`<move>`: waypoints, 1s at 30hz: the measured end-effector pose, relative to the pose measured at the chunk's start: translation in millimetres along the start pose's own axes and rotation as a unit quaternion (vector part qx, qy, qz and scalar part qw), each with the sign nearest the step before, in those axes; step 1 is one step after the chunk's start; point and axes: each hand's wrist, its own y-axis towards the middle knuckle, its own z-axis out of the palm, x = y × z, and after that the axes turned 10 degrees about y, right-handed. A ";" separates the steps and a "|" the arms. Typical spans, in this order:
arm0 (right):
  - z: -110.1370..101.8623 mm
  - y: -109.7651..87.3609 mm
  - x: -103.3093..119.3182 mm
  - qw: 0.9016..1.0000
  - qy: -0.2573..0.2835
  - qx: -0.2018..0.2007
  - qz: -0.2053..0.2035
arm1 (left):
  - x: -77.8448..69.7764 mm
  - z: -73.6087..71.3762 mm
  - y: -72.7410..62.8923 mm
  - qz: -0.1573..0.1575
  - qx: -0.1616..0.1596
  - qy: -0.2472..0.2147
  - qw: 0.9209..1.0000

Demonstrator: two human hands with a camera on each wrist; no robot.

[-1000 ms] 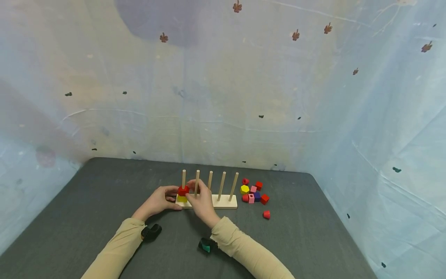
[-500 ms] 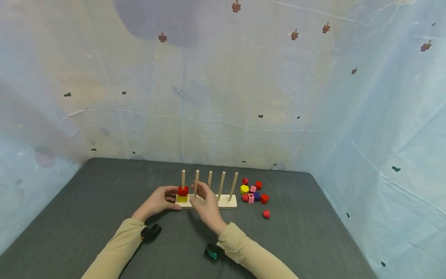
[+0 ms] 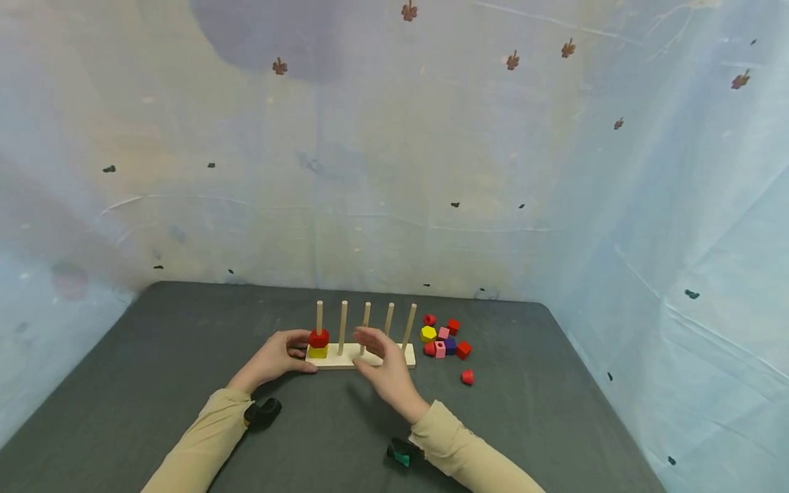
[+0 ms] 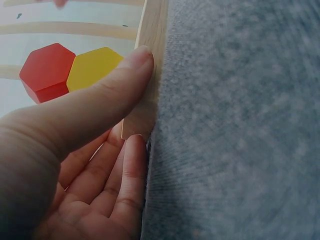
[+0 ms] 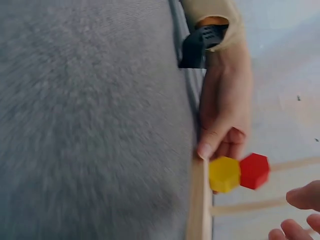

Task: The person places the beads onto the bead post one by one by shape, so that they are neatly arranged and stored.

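A pale wooden peg board (image 3: pixel 336 359) with several upright pegs stands on the dark table. On its leftmost peg, a red hexagonal bead (image 3: pixel 318 338) sits on top of a yellow hexagonal bead (image 3: pixel 318 352). My left hand (image 3: pixel 277 358) holds the board's left end; in the left wrist view the thumb (image 4: pixel 127 72) lies along the front edge and the fingers bend round the end. My right hand (image 3: pixel 390 373) hovers in front of the board near its middle pegs, fingers and thumb spread apart with nothing between them.
Right of the board lies a loose group of beads: a yellow hexagonal bead (image 3: pixel 428 334), a dark blue bead (image 3: pixel 451 346), a pink bead (image 3: pixel 440 350) and several red ones. One red bead (image 3: pixel 468 377) lies apart, closer to me. A patterned sheet (image 3: pixel 370 171) hangs behind the table.
My right hand has let go of the red hexagonal bead on the leftmost peg and moved right, along the board. The left hand keeps its hold on the board's end.
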 end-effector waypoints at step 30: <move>-124.7 12.7 38.0 0.993 -0.061 -0.097 -0.018 | -2.2 0.6 1.2 -0.006 -0.003 0.015 1.000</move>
